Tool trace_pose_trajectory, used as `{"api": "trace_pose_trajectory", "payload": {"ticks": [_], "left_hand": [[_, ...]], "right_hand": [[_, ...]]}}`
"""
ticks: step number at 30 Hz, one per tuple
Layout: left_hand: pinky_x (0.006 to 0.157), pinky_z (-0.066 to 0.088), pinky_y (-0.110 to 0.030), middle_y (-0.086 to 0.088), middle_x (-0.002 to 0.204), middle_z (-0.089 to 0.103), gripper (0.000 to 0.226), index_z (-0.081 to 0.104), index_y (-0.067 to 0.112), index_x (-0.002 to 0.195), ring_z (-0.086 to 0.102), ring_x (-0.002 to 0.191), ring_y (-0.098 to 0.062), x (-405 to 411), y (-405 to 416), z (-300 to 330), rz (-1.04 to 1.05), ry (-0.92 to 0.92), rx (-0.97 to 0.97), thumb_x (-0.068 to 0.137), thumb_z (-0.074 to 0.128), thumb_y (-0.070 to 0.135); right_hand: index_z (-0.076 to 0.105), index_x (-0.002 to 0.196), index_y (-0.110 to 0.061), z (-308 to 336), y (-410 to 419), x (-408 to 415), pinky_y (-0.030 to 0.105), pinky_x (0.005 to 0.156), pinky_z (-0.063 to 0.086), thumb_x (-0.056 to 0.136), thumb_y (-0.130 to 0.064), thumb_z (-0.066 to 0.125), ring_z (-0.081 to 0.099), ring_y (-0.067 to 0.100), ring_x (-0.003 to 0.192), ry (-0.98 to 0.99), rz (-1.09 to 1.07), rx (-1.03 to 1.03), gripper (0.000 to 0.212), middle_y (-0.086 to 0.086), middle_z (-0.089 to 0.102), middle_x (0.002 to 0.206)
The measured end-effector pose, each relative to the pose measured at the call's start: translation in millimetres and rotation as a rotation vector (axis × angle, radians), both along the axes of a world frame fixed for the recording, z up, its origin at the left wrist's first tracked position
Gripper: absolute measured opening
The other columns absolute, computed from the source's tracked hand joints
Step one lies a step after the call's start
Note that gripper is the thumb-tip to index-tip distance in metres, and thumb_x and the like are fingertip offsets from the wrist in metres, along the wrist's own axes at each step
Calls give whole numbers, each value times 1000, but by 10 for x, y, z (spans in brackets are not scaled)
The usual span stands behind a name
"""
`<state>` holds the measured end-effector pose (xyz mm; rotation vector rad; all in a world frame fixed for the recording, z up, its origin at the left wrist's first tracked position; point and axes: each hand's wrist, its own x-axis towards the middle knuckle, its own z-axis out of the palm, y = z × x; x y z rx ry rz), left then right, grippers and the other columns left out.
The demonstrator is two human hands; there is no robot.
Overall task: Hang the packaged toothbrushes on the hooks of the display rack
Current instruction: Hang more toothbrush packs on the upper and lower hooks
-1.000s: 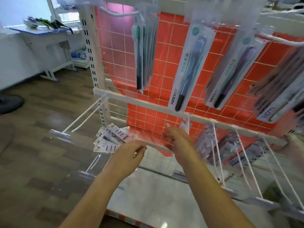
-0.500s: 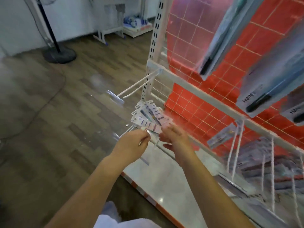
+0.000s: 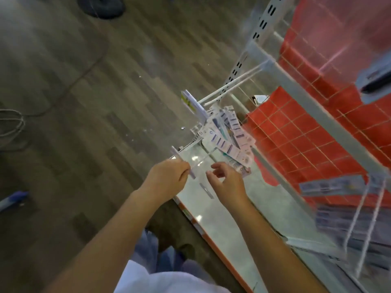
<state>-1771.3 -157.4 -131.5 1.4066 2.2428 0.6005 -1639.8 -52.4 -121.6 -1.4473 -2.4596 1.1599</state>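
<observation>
White-carded toothbrush packs (image 3: pixel 227 137) bunched on lower hook (image 3: pixel 203 158), just beyond both hands, hook running away up-right; left hand (image 3: pixel 169 178) nearer hook tip, pinching clear tag (image 3: pixel 184 163); right hand (image 3: pixel 226 180) loosely curled, holding nothing.

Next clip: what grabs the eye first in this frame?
Two bare hands meet at centre: the left hand pinches the clear tag at the tip of a white hook, the right hand loosely curled beside it. Behind them hangs a fan of packaged toothbrushes, against the rack's red grid panel.
</observation>
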Motion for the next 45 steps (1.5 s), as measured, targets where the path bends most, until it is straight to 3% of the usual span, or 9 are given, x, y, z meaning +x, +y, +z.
{"api": "trace_pose_trajectory", "payload": {"ticks": [3, 6, 11, 18, 22, 30, 33, 40, 45], "left_hand": [[79, 47, -28, -7, 100, 64, 26, 61, 11, 108, 58, 90, -20, -12, -9, -188, -6, -11, -3, 98, 41, 23], [70, 42, -26, -6, 98, 60, 26, 58, 12, 106, 53, 85, -18, 16, 12, -372, -45, 1, -93, 98, 37, 25], [81, 49, -35, -7, 106, 59, 27, 57, 11, 112, 57, 95, -23, 64, 73, -627, -128, -24, -220, 98, 37, 24], [72, 46, -33, -9, 97, 63, 32, 61, 9, 103, 59, 89, -27, 3, -171, -935, -108, -85, -201, 96, 36, 28], [61, 53, -43, -10, 78, 64, 53, 67, 8, 88, 62, 72, -31, -15, -338, -1061, -112, -97, -195, 85, 25, 40], [50, 43, -33, -6, 69, 59, 38, 63, 14, 77, 59, 65, -28, 23, -346, -1303, -140, -82, -298, 84, 32, 35], [49, 44, -33, -5, 68, 59, 28, 62, 15, 76, 60, 64, -28, 75, -321, -1347, -154, -89, -329, 86, 39, 28], [44, 42, -29, -3, 66, 61, 43, 65, 16, 74, 60, 59, -25, 171, -373, -1473, -176, -147, -336, 80, 28, 38], [63, 48, -36, -6, 88, 65, 47, 68, 13, 96, 62, 81, -27, 188, -373, -1494, -127, -180, -319, 82, 29, 36]], "right_hand": [[59, 114, -13, -252, 120, -25, 10, 65, 35, 91, -25, 59, 52, 9, 88, -61, -6, 7, 26, 0, 58, 100], [59, 116, -13, -529, 299, -41, 20, 77, 40, 91, -23, 57, 53, 11, 93, -144, 13, 71, 27, 2, 59, 106], [53, 124, -10, -910, 665, -94, 29, 93, 37, 88, -13, 57, 46, 22, 119, -231, 20, 157, 37, 8, 50, 126], [39, 132, -6, -1255, 1053, -199, 41, 102, 37, 81, -10, 61, 40, 29, 123, -376, 35, 283, 56, 13, 39, 136], [25, 143, -6, -1416, 1152, -75, 42, 114, 24, 80, -10, 63, 28, 29, 135, -456, 55, 329, 73, 13, 30, 146], [16, 146, -9, -1617, 1365, -51, 44, 117, 3, 84, -27, 65, 11, 26, 144, -527, 99, 370, 81, 12, 19, 153], [22, 143, -11, -1642, 1393, -82, 48, 117, 8, 82, -27, 67, 18, 26, 140, -501, 102, 401, 78, 10, 27, 147], [20, 144, -14, -1721, 1342, -138, 47, 112, 15, 84, -29, 65, 26, 28, 134, -545, 83, 399, 76, 11, 31, 143], [32, 138, -13, -1741, 1371, -155, 45, 107, 26, 87, -24, 61, 32, 28, 129, -543, 74, 433, 59, 12, 35, 139]]}}
